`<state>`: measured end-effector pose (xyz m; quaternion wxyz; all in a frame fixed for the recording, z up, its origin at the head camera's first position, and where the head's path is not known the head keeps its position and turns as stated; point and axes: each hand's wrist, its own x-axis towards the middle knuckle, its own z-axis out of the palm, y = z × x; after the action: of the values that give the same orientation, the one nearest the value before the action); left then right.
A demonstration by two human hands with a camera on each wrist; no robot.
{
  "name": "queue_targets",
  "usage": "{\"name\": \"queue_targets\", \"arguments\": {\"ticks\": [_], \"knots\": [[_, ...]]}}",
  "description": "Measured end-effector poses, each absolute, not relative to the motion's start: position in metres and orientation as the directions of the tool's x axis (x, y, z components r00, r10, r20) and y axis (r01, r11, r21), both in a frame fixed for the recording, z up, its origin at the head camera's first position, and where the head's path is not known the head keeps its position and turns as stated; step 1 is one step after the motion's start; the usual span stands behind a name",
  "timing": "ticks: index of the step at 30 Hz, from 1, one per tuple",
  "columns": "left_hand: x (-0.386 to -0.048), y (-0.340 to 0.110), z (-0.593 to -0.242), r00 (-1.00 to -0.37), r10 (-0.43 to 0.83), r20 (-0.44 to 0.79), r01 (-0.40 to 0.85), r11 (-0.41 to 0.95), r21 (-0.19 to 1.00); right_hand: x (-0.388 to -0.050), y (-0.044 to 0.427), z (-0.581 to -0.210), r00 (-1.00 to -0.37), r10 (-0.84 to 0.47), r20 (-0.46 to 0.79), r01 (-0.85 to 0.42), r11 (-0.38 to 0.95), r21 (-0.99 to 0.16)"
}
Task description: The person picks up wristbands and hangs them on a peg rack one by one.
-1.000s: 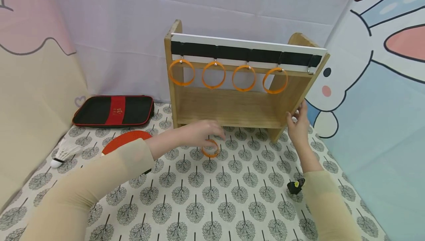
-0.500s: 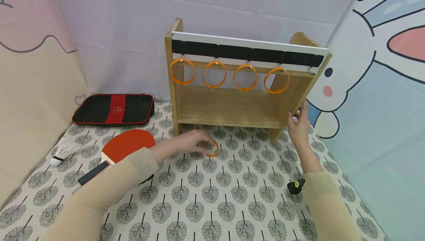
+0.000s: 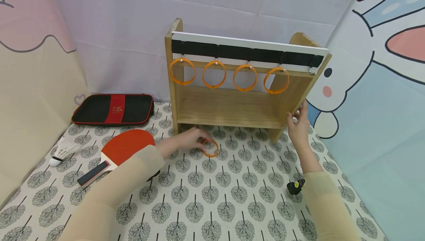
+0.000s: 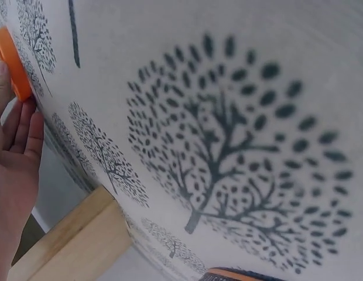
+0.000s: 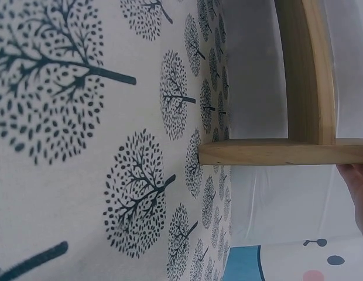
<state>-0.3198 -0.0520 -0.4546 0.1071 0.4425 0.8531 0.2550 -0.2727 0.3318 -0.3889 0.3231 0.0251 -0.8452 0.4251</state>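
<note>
A thin orange ring (image 3: 211,155) lies on the tree-print cloth in front of a small wooden shelf (image 3: 229,106). My left hand (image 3: 190,139) pinches its left rim; in the left wrist view the thumb lies against the orange ring (image 4: 15,67), with curled fingers beside it. My right hand (image 3: 300,128) grips the lower front edge of the shelf's right side panel, fingertips partly hidden behind it. Several more orange rings (image 3: 245,88) hang from hooks on the white and black strip (image 3: 232,51) along the shelf top. At the strip's right end, one hook (image 3: 312,70) holds no ring.
A red table tennis bat (image 3: 127,145) lies left, partly beneath the left sleeve. Behind it sits a black and red case (image 3: 96,110), with a shuttlecock (image 3: 63,152) at the far left. A small black object with a yellow mark (image 3: 294,187) lies near the right sleeve.
My left hand has come down and back from above the ring to its left rim, and its forearm has shifted, uncovering the bat's handle. The right hand has stayed on the shelf.
</note>
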Motion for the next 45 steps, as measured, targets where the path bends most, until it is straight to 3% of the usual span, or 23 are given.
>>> {"name": "queue_targets", "arguments": {"ticks": [7, 15, 24, 37, 45], "knots": [[-0.315, -0.053, -0.450, -0.585, 0.810, 0.041, 0.703, 0.481, 0.525, -0.272, 0.330, -0.388, -0.795, 0.233, 0.561, -0.300, 0.653, -0.696], [-0.305, -0.048, -0.438, -0.577, 0.800, 0.165, 0.705, 0.386, 0.595, -0.271, 0.330, -0.387, -0.789, 0.239, 0.565, -0.288, 0.669, -0.685], [-0.287, -0.032, -0.416, -0.590, 0.800, 0.104, 0.646, 0.391, 0.656, -0.271, 0.330, -0.387, -0.785, 0.234, 0.574, -0.296, 0.672, -0.679], [-0.250, 0.007, -0.355, -0.549, 0.816, 0.184, 0.681, 0.309, 0.664, -0.271, 0.330, -0.388, -0.786, 0.233, 0.572, -0.293, 0.675, -0.677], [-0.237, 0.026, -0.324, -0.594, 0.763, 0.255, 0.583, 0.190, 0.790, -0.271, 0.331, -0.389, -0.776, 0.226, 0.589, -0.314, 0.671, -0.672]]}}
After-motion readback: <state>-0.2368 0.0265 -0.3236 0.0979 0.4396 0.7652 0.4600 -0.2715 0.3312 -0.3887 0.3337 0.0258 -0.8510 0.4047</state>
